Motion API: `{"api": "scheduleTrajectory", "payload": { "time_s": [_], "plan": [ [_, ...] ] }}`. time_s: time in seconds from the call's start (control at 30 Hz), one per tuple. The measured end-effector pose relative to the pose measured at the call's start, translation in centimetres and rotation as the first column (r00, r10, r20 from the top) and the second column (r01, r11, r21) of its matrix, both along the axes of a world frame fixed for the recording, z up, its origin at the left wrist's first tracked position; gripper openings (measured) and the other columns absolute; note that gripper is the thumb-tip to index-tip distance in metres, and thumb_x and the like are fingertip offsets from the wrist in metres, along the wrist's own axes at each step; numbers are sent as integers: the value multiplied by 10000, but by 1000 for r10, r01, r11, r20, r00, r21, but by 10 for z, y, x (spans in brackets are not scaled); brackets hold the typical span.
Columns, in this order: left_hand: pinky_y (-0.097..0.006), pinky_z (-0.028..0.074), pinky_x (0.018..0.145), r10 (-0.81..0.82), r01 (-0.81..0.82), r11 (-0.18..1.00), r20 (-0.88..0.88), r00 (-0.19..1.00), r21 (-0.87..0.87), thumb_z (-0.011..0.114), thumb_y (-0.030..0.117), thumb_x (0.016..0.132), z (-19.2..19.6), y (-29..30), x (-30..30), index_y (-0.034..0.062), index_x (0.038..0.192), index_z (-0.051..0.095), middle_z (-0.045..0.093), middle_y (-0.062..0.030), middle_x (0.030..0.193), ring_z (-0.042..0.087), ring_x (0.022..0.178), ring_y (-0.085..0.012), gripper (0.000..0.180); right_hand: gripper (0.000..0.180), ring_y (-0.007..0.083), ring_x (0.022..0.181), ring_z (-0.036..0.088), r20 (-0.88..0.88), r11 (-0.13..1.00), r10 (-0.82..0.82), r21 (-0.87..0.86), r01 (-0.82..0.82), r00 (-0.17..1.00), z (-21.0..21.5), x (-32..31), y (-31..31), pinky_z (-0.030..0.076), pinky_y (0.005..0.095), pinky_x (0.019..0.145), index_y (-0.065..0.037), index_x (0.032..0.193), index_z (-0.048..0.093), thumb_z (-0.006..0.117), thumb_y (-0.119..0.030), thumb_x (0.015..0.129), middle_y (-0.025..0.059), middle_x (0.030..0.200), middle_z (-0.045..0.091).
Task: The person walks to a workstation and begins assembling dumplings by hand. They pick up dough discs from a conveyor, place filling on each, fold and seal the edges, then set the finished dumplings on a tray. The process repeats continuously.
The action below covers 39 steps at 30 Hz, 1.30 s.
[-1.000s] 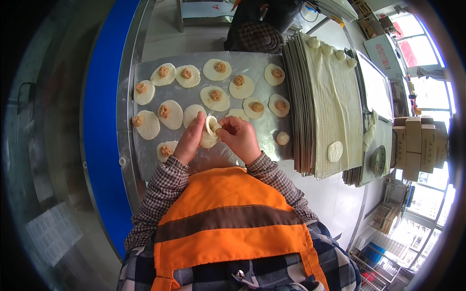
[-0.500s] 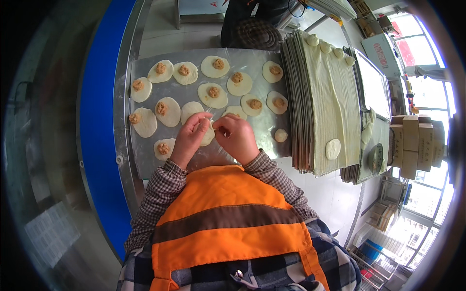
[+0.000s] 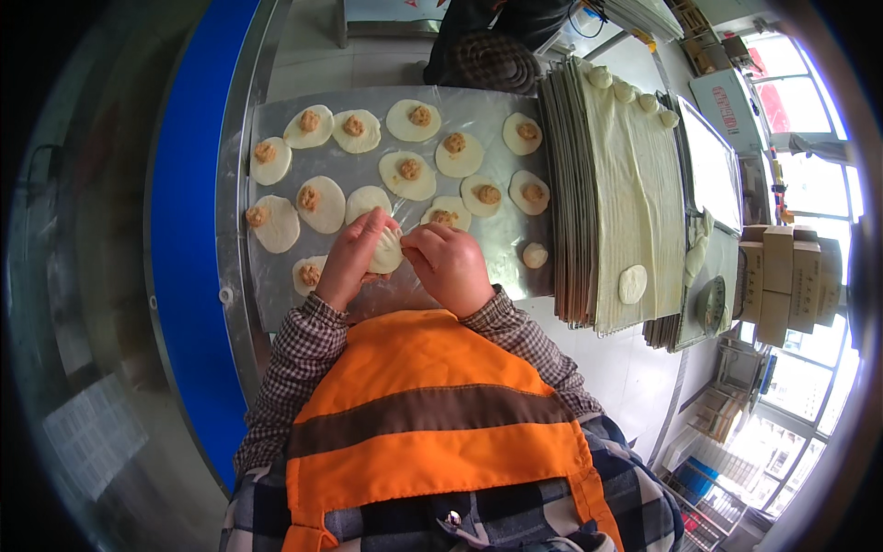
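Observation:
Between my two hands is a pleated bun [image 3: 387,253] of white dough, its folds gathered toward the right side. My left hand [image 3: 352,250] cups it, fingers curled round its left side and underneath. The fingers of my right hand [image 3: 448,264] pinch the dough's right edge. Around my hands on the metal tabletop [image 3: 336,158] lie several flat dough wrappers, such as this dough wrapper [image 3: 322,218], most with a lump of orange-brown filling [image 3: 411,169] on top. A small round dough ball [image 3: 534,255] sits to the right of my right hand.
To the right stands a stack of trays [image 3: 575,202] under a pale cloth [image 3: 635,202], with several dough balls along its far edge and a flat dough round [image 3: 632,284] nearer. A blue panel [image 3: 189,212] runs along the left. Another person's dark-clothed legs [image 3: 460,41] are beyond the table.
My left hand has turned, so the pleated face of the bun now shows. My right fingers stay at its edge, and the whole view has shifted slightly.

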<state>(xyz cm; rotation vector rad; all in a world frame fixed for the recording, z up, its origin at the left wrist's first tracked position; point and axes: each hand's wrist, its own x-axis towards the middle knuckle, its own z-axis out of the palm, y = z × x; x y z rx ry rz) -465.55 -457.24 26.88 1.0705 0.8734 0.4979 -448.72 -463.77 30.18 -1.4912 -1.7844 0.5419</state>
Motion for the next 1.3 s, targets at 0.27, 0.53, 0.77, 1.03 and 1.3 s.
{"api": "scheduleTrajectory", "payload": {
  "time_s": [0.27, 0.53, 0.77, 1.03, 1.3],
  "plan": [
    [-181, 410, 459, 60, -65, 998, 217, 974, 17, 382, 527, 983, 14, -4, 0, 95, 1075, 566, 610, -12, 827, 588, 621, -73, 478, 189, 314, 602, 597, -462, 929, -162, -369, -23, 872, 6, -2, 1, 493, 351, 574, -10, 910, 623, 691, -40, 735, 109, 681, 598],
    [-192, 356, 399, 70, -12, 951, 177, 982, -309, 463, 431, 979, 19, -1, -3, 104, 971, 554, 596, -6, 819, 589, 620, -81, 340, 184, 344, 695, 610, -70, 996, 68, 62, -64, 995, 11, -5, 5, 500, 391, 605, -27, 921, 621, 675, -54, 748, 152, 811, 616],
    [-227, 371, 397, 101, -80, 985, 136, 985, -154, 487, 393, 973, 15, -11, 3, 111, 964, 553, 574, -8, 782, 589, 602, -105, 290, 179, 349, 723, 620, -72, 991, 107, -76, -113, 992, 13, -7, 5, 503, 393, 616, -27, 946, 619, 656, -69, 776, 154, 817, 617],
    [-232, 352, 417, 409, -250, 822, 224, 884, -512, 490, 352, 963, 9, -10, 6, 113, 931, 544, 558, 5, 759, 543, 593, -92, 247, 219, 269, 712, 652, -87, 999, 34, -24, -37, 996, 16, -19, 2, 520, 347, 609, -11, 980, 609, 693, -52, 782, 123, 900, 643],
    [-227, 330, 325, 292, -27, 761, 304, 907, -648, 470, 381, 953, 1, -3, -3, 109, 897, 550, 572, -16, 721, 547, 500, -127, 289, 295, 318, 744, 635, 11, 984, 101, 147, -102, 995, 10, -21, 4, 519, 386, 612, -48, 1053, 606, 676, -106, 772, 134, 942, 622]
  ]
}}
